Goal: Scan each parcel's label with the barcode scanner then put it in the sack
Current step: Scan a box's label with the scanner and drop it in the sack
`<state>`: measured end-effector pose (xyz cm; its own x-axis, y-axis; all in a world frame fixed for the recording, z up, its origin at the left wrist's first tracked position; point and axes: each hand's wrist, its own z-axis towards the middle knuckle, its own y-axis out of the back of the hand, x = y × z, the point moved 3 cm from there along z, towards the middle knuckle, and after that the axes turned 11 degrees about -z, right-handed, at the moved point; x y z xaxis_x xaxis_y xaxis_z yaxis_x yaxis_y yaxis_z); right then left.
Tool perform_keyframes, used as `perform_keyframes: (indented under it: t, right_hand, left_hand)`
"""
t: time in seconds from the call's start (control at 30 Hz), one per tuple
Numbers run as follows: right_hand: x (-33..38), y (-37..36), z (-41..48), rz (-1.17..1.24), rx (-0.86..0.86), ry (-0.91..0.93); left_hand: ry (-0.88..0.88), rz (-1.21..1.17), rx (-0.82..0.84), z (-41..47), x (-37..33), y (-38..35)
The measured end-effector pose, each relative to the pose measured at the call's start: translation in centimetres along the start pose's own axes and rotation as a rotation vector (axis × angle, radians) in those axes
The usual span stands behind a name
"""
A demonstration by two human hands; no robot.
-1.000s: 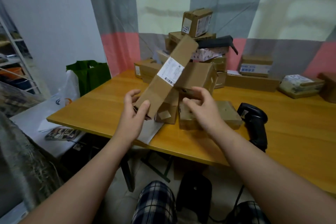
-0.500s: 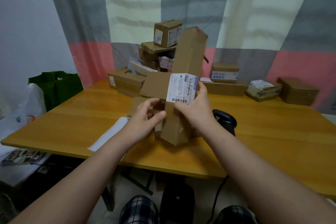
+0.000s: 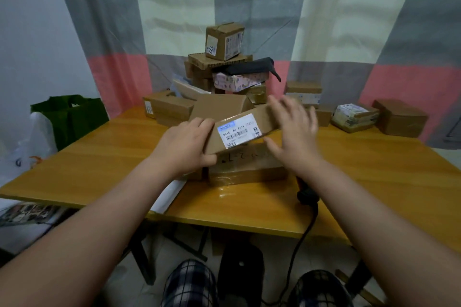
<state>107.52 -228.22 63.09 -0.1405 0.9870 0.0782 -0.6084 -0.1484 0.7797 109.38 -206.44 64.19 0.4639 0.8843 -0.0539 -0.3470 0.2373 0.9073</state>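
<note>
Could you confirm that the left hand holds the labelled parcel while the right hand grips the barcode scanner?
Not quite: the left hand holds the labelled parcel, but the right hand is open near its end, gripping nothing. The head view shows the barcode scanner lying on the table below that forearm.

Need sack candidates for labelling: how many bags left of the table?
2. A green bag stands off the far-left corner of the table; a white plastic bag sits just in front of it. Others may be hidden outside the frame.
</note>
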Motion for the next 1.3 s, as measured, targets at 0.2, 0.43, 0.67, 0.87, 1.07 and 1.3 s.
perform_keyframes:
  t: [0.2,0.43,0.67,0.87,1.07,1.3]
  right_hand:
    - [-6.1,-4.3,-5.2,0.142,0.317,-0.765]
    - [-6.4,-7.3,-8.0,0.642,0.247,-1.157]
    - [-2.5,-1.3,-10.1,0.949,-0.002,-0.752]
    - [3.0,-1.1,-11.9,0.899,0.204,-0.518]
    - [3.9,-2.5,-13.9,0.717,0.211,-0.416]
    - [4.0,-2.8,-15.3,0.746,0.152,-0.438]
  left_hand:
    - [0.034,0.092,0.096,-2.1,0.2,-2.7]
    - [-0.017,0.017,0.008,-3.7,1.9,-5.7]
    - [-0.112,0.029,-0.162,-5.0,2.1,-6.8]
    - [-0.196,0.064,-0.192,-5.7,1.7,-6.4]
    - [-0.14,0.056,-0.15,-5.7,1.8,-6.7]
    - [-0.11,0.068,-0.133,-5.4,1.2,-6.6]
